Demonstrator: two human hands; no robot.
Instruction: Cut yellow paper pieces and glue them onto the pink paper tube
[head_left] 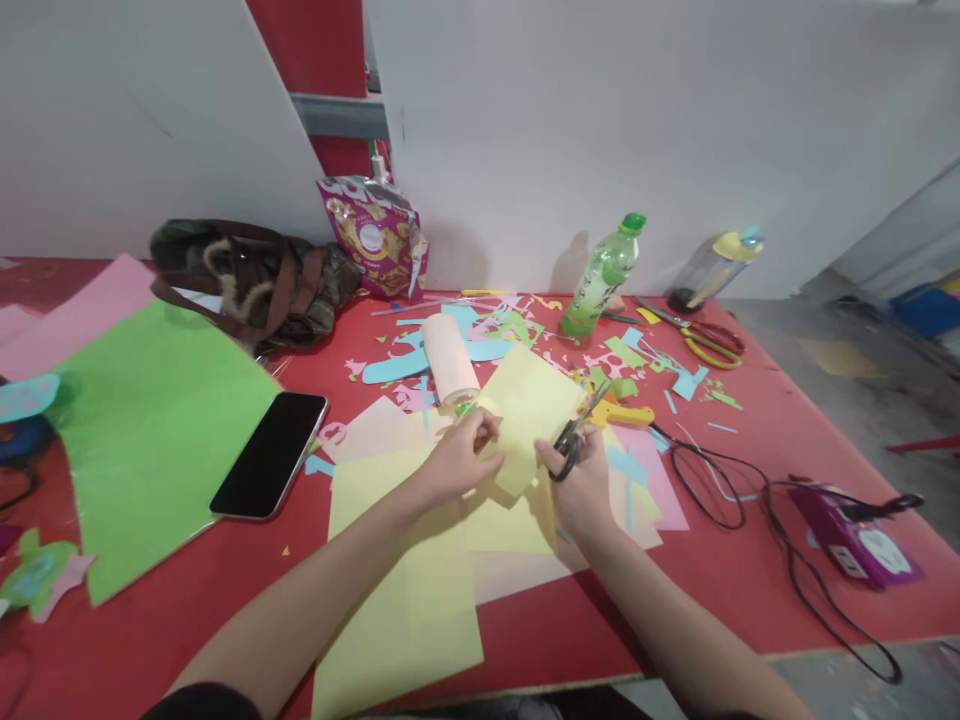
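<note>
My left hand (459, 458) pinches the left edge of a folded yellow paper sheet (529, 412) held just above the red table (187, 590). My right hand (581, 482) grips black-handled scissors (576, 432), blades pointing up and to the right at the paper's right edge. More yellow and peach sheets (420, 580) lie flat under both hands. A pale pink paper roll (448, 358) lies just beyond my left hand.
A black phone (270, 453) rests on a large green sheet (150, 430) at left. A brown bag (251, 280), a snack pouch (375, 235), a green bottle (600, 275), a second bottle (712, 265) and red-handled scissors (709, 340) stand behind. A purple glue gun (855, 535) with black cable lies right. Paper scraps litter the middle.
</note>
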